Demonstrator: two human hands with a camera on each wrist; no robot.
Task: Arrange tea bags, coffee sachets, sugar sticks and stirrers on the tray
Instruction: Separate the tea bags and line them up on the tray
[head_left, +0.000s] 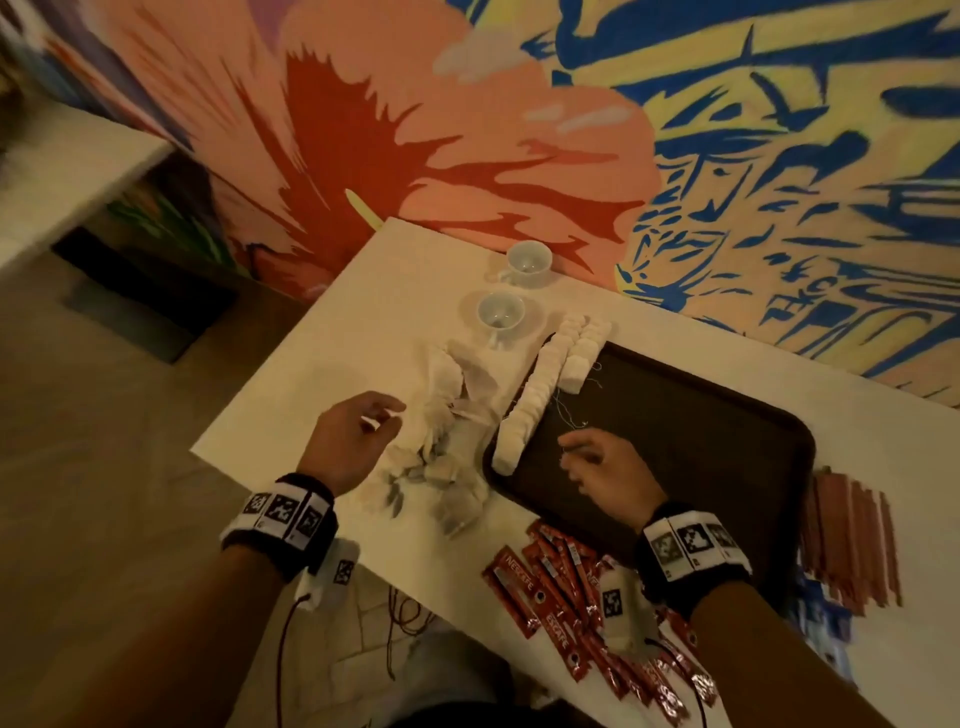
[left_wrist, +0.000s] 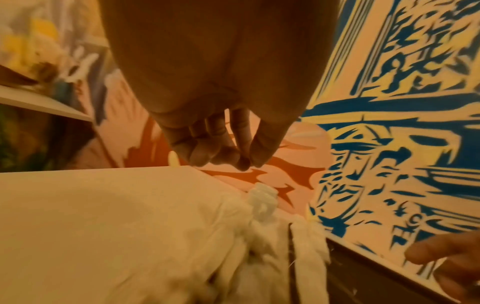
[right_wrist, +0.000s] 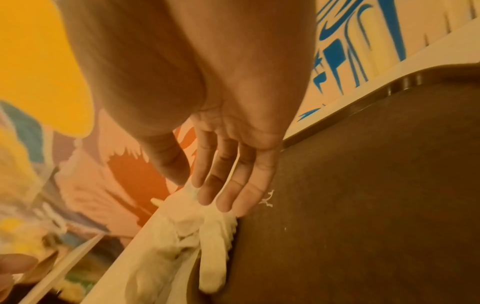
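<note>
A dark brown tray (head_left: 701, 415) lies on the white table. A long row of white tea bags (head_left: 530, 400) runs along its left rim, with a shorter row (head_left: 582, 358) beside it. Loose tea bags (head_left: 441, 467) are heaped left of the tray. My left hand (head_left: 387, 415) hovers over the heap, fingers loosely curled (left_wrist: 233, 158), nothing seen in them. My right hand (head_left: 571, 452) is low over the tray's near-left part with straight fingers (right_wrist: 207, 191), just short of the row (right_wrist: 215, 246). Thin tea-bag threads trail on the tray by it. Red coffee sachets (head_left: 550, 587) lie at the near edge.
Two white cups (head_left: 529, 260) (head_left: 500, 312) stand at the back left of the table. A bundle of brown sticks (head_left: 852, 540) lies right of the tray, with blue packets (head_left: 821, 608) below it. The painted wall runs right behind the table. The table's left corner (head_left: 195, 451) drops to the floor.
</note>
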